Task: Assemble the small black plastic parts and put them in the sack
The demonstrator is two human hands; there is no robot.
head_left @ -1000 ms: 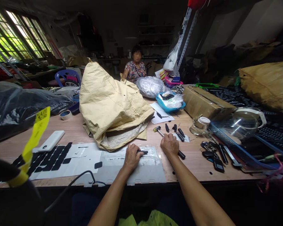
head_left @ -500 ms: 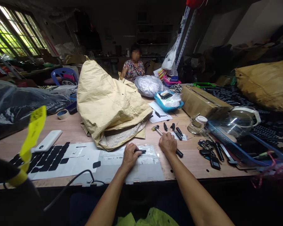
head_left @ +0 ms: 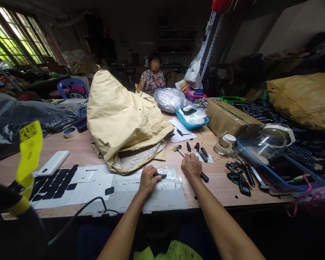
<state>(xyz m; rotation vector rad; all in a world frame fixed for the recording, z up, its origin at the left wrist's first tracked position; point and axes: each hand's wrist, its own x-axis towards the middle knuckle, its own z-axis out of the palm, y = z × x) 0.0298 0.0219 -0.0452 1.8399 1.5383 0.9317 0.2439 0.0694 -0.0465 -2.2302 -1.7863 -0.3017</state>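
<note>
My left hand [head_left: 149, 180] is closed, thumb and fingers pinching a small dark strip-like piece [head_left: 164, 176], too small to name closely. It rests over a clear plastic sheet [head_left: 165, 198] at the front of the table. To its right, my right hand [head_left: 191, 166] is wrapped round the shaft of a small hammer [head_left: 181, 151]. The hammer's yellowish head lies beyond my knuckles, and the black handle end sticks out toward me. Several black tool-like pieces [head_left: 204, 151] lie just past the right hand on a paper scrap.
A large tan sack [head_left: 127, 119] stands behind my left hand. Black rounded pads [head_left: 61, 184] lie on white paper at left, by a white power bank [head_left: 54, 162]. Keys [head_left: 234, 167], a glass jar [head_left: 224, 144] and a blue tray [head_left: 260, 169] sit at right. Another person [head_left: 153, 79] sits opposite.
The dark piece in my left fingers has turned slightly, showing more of its end. My right hand stays on the hammer. The whole view has shifted a little.
</note>
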